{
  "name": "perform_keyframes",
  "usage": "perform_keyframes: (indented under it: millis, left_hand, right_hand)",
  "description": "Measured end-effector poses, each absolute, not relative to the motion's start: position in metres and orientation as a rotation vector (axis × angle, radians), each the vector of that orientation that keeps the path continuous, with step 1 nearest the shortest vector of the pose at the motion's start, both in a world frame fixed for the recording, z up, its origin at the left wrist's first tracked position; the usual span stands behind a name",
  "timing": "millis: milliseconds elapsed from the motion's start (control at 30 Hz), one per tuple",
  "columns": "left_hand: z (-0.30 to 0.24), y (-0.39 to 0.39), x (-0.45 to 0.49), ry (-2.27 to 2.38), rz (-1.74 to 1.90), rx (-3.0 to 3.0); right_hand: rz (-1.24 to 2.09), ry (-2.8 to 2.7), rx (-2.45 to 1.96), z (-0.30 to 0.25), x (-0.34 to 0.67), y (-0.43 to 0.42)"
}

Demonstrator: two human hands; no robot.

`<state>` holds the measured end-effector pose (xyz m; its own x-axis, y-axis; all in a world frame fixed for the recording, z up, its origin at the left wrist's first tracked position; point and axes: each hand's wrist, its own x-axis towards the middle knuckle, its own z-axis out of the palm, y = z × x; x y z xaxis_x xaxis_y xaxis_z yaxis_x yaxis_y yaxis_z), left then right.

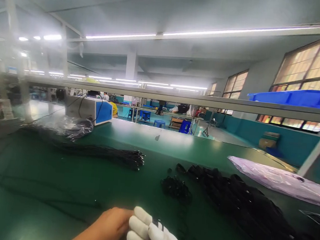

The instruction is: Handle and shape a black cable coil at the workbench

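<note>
My right hand (149, 234), in a white glove, is closed around a coiled black cable (155, 222); dark turns of it show between thumb and fingers. Bare and pressed close beside the glove, my left hand (110, 226) has its fingers curled in. Whatever it grips is hidden behind the glove. A blurred black cable (64, 202) trails over the green table (86, 181) to the left of my hands. Just beyond them lies a small heap of black coils (176, 188).
A long pile of black coiled cables (234, 195) covers the right side. Farther back lie a bundle of straight black cables (117, 156), clear plastic bags (77, 127), a blue-and-white machine (103, 112) and a pinkish plastic-wrapped package (278, 180). A shelf rail (179, 97) crosses above, bearing a blue tray (300, 97).
</note>
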<state>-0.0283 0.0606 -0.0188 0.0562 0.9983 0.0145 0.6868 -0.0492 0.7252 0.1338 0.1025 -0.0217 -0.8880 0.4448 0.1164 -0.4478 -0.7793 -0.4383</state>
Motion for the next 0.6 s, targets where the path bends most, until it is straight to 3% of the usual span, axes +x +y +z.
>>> perform_keyframes:
  millis: [133,333,600]
  left_hand:
    - [-0.018,0.063,-0.023,2.129,0.457,2.025]
    - [-0.032,0.05,0.014,2.301,0.246,2.237]
    - [-0.033,0.05,0.017,2.008,0.634,2.871]
  right_hand:
    - [2.393,-0.639,-0.339,-0.021,0.152,0.123]
    - [2.213,-0.629,-0.47,-0.022,0.162,0.141]
    - [2.163,-0.883,-0.605,-0.027,0.152,0.129]
